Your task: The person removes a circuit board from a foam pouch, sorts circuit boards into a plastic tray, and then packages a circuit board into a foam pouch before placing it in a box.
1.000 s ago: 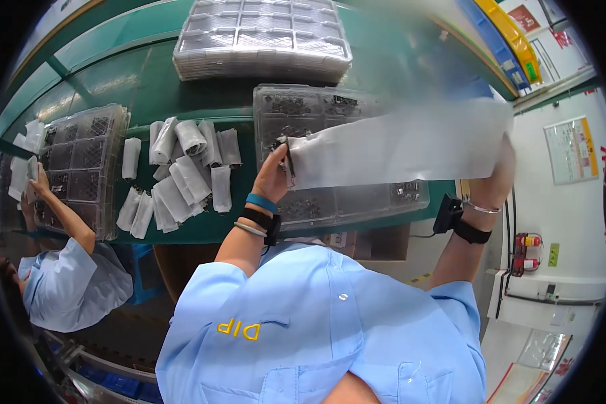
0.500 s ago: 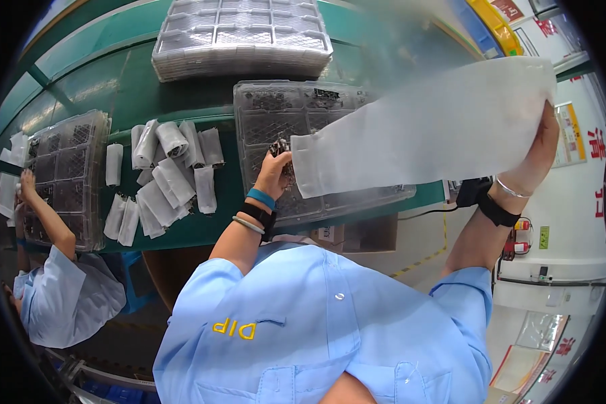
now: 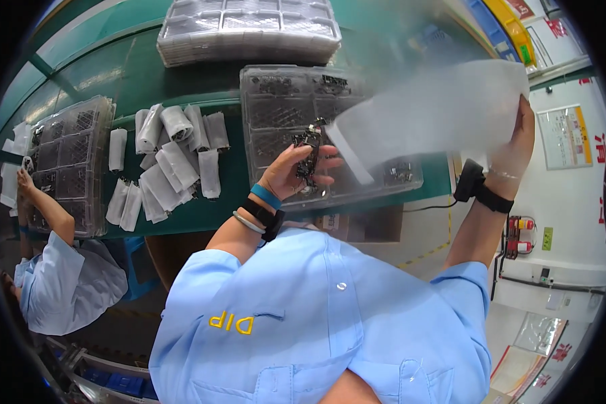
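Two hands busy over the green desk (image 3: 148,74): left hand (image 3: 296,176) pinching a small dark metal part (image 3: 310,151), right hand (image 3: 518,145) gripping a translucent white foam sheet (image 3: 438,111), which looks floppy enough to swipe the part loose.

Bright even overhead light; strong fisheye bending, black vignette at rim; translucent sheet (image 3: 444,108) motion-blurred; glare on trays (image 3: 249,30).

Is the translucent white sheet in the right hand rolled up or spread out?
Spread out. The white sheet hangs flat and wide from the right hand, unlike the rolled sheets lying on the green table.
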Available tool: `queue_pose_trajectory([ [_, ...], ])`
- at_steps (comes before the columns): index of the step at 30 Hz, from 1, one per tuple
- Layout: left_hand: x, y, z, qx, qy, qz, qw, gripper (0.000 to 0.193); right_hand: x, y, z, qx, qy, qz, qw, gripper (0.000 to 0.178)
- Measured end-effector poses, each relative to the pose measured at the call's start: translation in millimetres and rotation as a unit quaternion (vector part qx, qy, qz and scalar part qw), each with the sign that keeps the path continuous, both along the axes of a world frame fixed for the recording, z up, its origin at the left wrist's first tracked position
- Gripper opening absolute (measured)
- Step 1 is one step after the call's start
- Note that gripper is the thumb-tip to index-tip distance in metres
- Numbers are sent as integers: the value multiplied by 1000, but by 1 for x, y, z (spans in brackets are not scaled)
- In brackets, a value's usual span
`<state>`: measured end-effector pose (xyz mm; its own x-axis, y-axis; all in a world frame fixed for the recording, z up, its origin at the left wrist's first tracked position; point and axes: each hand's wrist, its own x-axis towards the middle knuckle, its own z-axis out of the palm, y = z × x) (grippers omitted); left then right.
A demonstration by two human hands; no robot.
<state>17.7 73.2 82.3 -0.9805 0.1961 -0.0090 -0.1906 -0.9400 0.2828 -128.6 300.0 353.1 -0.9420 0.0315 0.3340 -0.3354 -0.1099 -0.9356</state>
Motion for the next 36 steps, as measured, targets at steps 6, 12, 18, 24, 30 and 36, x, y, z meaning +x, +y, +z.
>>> queue_pose_trajectory([
  [6, 8, 12, -47, -17, -63, 27, 997, 32, -31, 56, -13, -87, -18, 75, 993, 38],
  [12, 0, -9, -35, -202, -59, 42, 977, 25, 28, 112, -53, -57, 29, -46, 997, 42],
  [18, 3, 17, -37, -301, -3, -102, 948, 26, 78, 263, -159, -185, -44, -296, 936, 30],
  [24, -2, 21, -46, -286, -134, -83, 945, 28, 144, 321, -237, 52, -156, -370, 915, 32],
  [30, 15, 35, -32, -301, -134, -115, 937, 30, 154, 341, -312, 100, -291, -420, 854, 35],
  [36, 22, 73, -35, -378, -205, -15, 903, 34, 101, 408, -452, 191, -322, -359, 855, 38],
])
